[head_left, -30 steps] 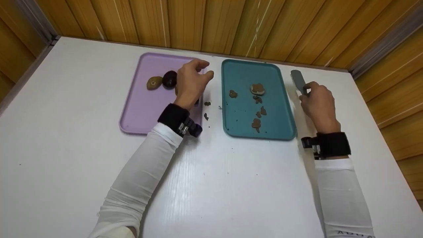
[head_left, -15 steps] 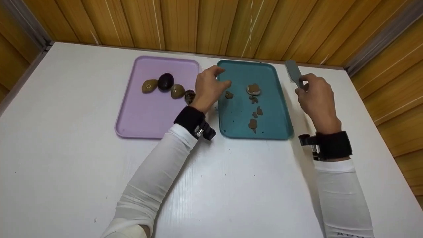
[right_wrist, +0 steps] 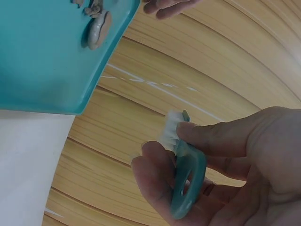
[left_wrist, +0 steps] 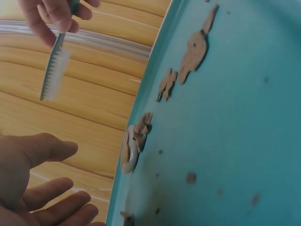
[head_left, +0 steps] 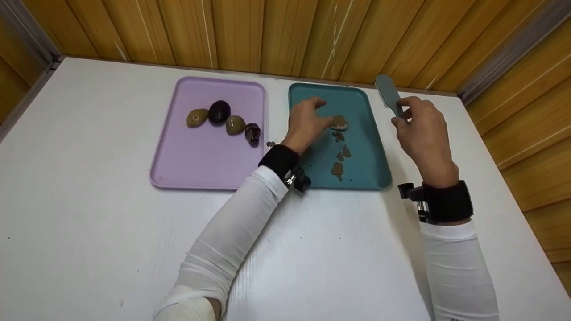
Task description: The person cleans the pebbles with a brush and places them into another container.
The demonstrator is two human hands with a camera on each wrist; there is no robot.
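My left hand [head_left: 322, 115] hovers open over the teal tray [head_left: 363, 149], fingertips just short of a mud-caked pale stone [head_left: 340, 122]. In the left wrist view the relaxed fingers [left_wrist: 44, 190] lie close beside that stone [left_wrist: 130, 149] and hold nothing. My right hand [head_left: 419, 127] grips the handle of a grey-green brush [head_left: 387, 94] above the table, right of the tray, bristles pointing away. The right wrist view shows fingers and thumb wrapped round the brush handle [right_wrist: 186, 181]. Brown mud bits [head_left: 337, 168] dot the tray.
A purple tray [head_left: 196, 165] lies left of the teal one with several cleaner stones [head_left: 219, 111] in a row. A mud crumb [head_left: 270, 144] sits on the white table [head_left: 111, 249] between the trays. Wooden wall panels [head_left: 267, 35] rise right behind both trays.
The left hand crossed from the purple tray to the teal tray, uncovering more stones in the row. The right hand raised the brush off the table and tilted it up.
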